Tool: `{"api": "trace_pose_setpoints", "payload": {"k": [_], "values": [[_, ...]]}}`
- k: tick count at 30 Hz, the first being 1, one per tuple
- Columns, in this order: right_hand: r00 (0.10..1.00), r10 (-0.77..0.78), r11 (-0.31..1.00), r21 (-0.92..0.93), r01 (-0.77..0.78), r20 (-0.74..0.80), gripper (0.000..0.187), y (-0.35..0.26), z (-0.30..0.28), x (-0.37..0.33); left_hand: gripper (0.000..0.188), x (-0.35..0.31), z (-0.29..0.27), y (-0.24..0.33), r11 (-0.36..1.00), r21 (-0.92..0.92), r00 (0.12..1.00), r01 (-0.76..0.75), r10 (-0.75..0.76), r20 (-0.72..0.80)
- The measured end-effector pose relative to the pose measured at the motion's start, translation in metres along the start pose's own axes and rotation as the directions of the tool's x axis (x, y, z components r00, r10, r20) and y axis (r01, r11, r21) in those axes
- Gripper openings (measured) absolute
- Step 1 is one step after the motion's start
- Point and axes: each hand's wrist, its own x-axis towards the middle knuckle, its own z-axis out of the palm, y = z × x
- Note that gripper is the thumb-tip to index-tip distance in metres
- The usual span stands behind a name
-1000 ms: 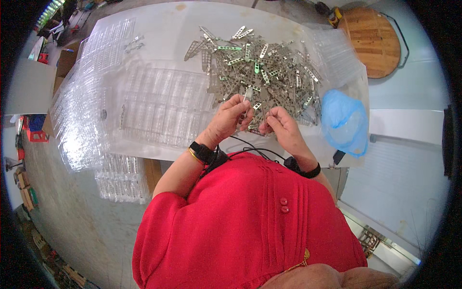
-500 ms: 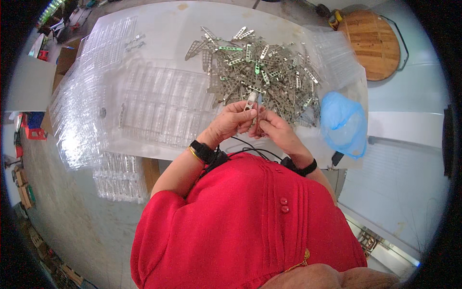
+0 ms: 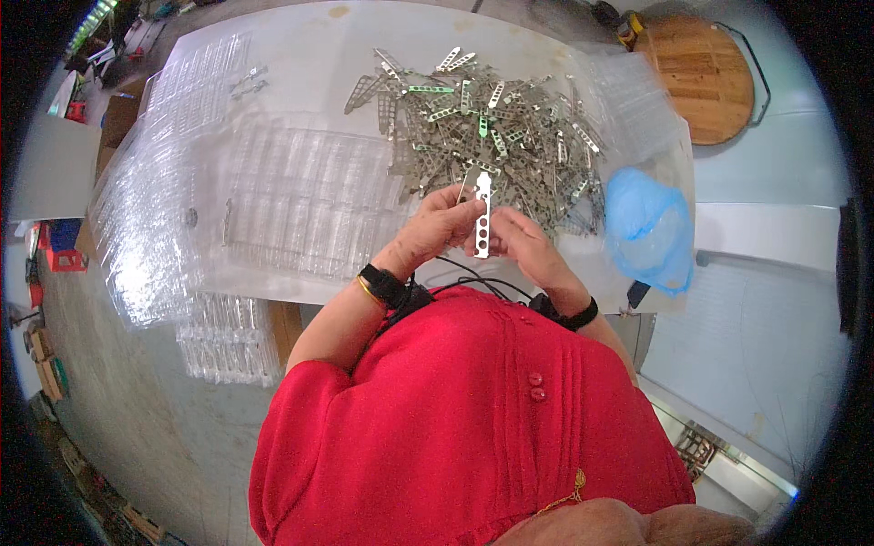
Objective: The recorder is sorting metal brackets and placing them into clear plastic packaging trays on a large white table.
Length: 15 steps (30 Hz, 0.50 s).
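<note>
A shiny perforated metal strip [image 3: 482, 223] with a row of round holes and a narrowed tip stands nearly upright, its flat face toward me. My left hand [image 3: 437, 224] pinches it, thumb against its edge. Beside the strip's tip a second thin metal piece [image 3: 465, 187] shows at the left fingers. Close to the strip's right side is my right hand [image 3: 530, 250], its fingers bent toward it and blurred; I cannot tell whether they grip it. Just beyond both hands lies a large heap of similar metal strips [image 3: 514, 150], mostly grey, a few reflecting green.
Clear plastic trays [image 3: 305, 200] cover the table's left and middle, with more trays [image 3: 628, 105] at the far right. A blue plastic bag [image 3: 648, 232] sits at the right edge of the white table [image 3: 300, 55]. Black cables [image 3: 469, 273] run before my body. A round wooden board [image 3: 701, 82] stands beyond.
The perforated strip has turned from edge-on to flat face toward me. My right fingers have shifted slightly from the strip's edge; my left hand stays in nearly the same place.
</note>
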Motion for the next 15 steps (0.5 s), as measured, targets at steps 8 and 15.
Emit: {"api": "trace_pose_setpoints", "payload": {"k": [8,15], "values": [[0.992,-0.065,0.97,-0.239,0.038,-0.105,0.016,0.001,0.003,0.001,0.022,0.006,-0.006,-0.005,0.999,-0.042,1.0,0.009,-0.008,0.019],[0.971,-0.101,0.965,-0.26,0.042,-0.219,0.018,-0.013,0.0,-0.008,0.04,0.011,-0.013,-0.015,0.951,-0.306,0.996,-0.041,0.064,0.066]]}}
